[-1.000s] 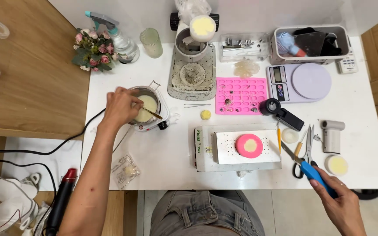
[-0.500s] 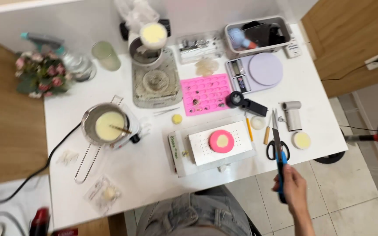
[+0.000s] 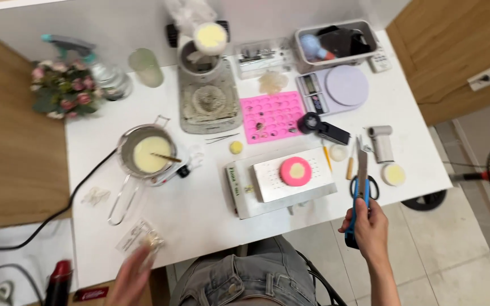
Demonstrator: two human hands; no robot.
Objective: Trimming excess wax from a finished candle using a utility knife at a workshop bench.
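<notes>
Right hand (image 3: 371, 225) was clenched around a blue-handled flat steel blade (image 3: 362, 170); left hand (image 3: 132, 276), blurred, touched a crinkly clear packet (image 3: 140, 238), grip indiscernible.

We hold a blue-handled knife (image 3: 360, 192) upright off the table's front right edge, its flat grey blade pointing away from us, the handle wrapped in our fingers. At the front left edge, a small clear plastic bag (image 3: 140, 238) with a pale lump inside lies flat, blurred, touching our fingertips.
</notes>
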